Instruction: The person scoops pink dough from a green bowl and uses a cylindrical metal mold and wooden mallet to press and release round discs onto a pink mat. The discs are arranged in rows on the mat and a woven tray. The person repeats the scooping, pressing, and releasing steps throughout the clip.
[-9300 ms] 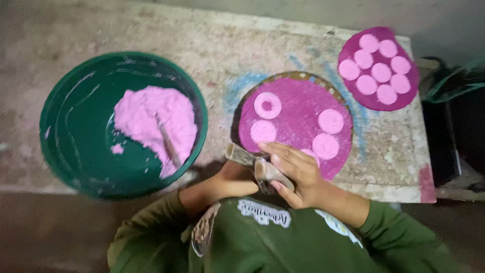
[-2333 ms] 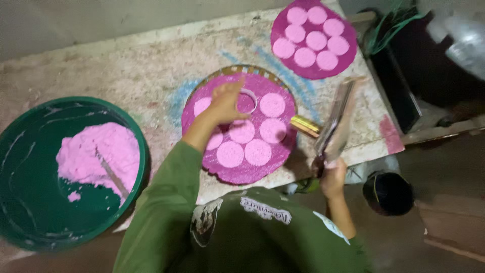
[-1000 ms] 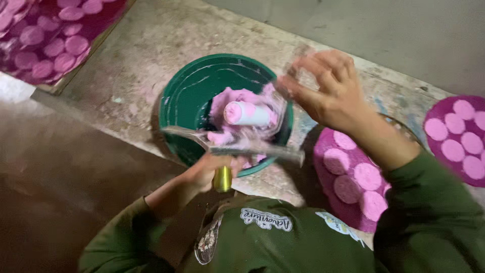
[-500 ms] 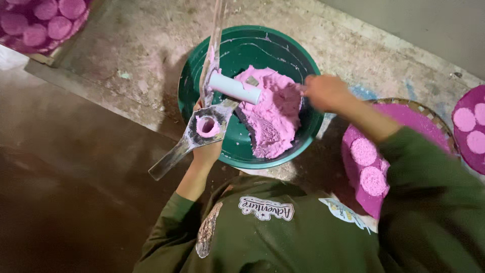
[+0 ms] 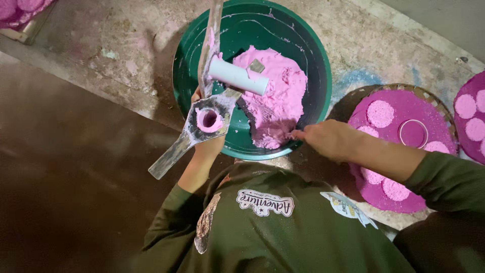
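Rough concrete bench fills the frame; at upper centre a green basin (image 5: 313, 55) holds soft, crumbly pink powder (image 5: 278, 96). My left hand (image 5: 207, 144) grips the stiff metal mould (image 5: 207, 119) from beneath; my right hand (image 5: 328, 139), fingers curled, scoops powder, best taken loosely.

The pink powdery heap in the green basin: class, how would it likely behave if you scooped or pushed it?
The pink powdery heap would probably crumble rather than lift whole, since its edges look ragged. It seems damp enough to pack: pink discs on the round purple tray hold their shape. It likely sticks somewhat, as smears coat the green basin.
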